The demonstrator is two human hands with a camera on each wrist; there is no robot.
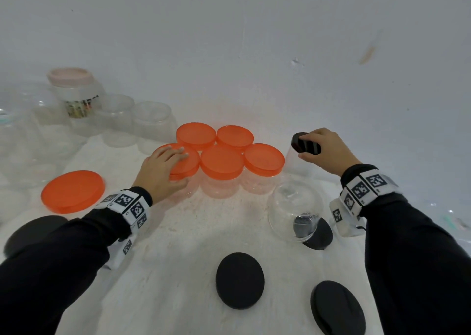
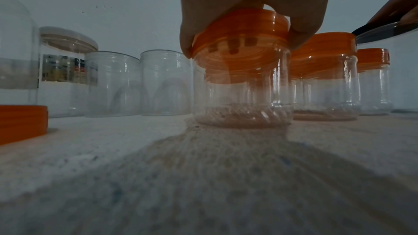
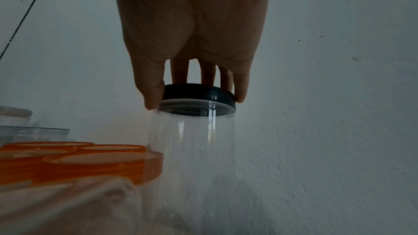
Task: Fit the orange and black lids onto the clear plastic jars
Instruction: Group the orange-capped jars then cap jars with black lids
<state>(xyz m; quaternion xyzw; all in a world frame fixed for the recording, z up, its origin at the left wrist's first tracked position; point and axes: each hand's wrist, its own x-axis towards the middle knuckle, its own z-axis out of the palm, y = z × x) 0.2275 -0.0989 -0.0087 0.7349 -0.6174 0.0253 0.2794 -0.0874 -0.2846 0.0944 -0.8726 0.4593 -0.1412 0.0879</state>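
Gripping, left side: left hand (image 1: pixel 163 169) sits on top of an orange lid (image 2: pixel 242 31), fingers laid over it and thumb curled down its rim, so it's holding that lid on a clear jar (image 2: pixel 242 92) that's standing upright on the worktop (image 1: pixel 183 232)
Right side: right hand (image 1: pixel 325 150) has its fingers and thumb wrapped round the rim of a black lid (image 3: pixel 199 94), which sits on the mouth of a taller clear jar (image 3: pixel 192 149), just right of the orange bunch
Orange bunch: four more orange-lidded jars (image 1: pixel 221 166) packed tight against the one being held, all touching or close to it
Loose orange lid: one bigger one (image 1: pixel 73 191) lying flat on the worktop, over on the left by the left wrist
Loose black lids: two flat ones near the front edge (image 1: pixel 240 280), another (image 1: pixel 318 235) partly under an open jar
Open jar: clear, no lid (image 1: pixel 295 207), standing in front of the right hand
Back left: a cluster of bare clear jars (image 1: pixel 153 123) with no lids, plus one labelled jar with a pale pinkish lid (image 1: pixel 76 92)
Backdrop: plain white wall (image 1: pixel 254 41), a few scuffs on it
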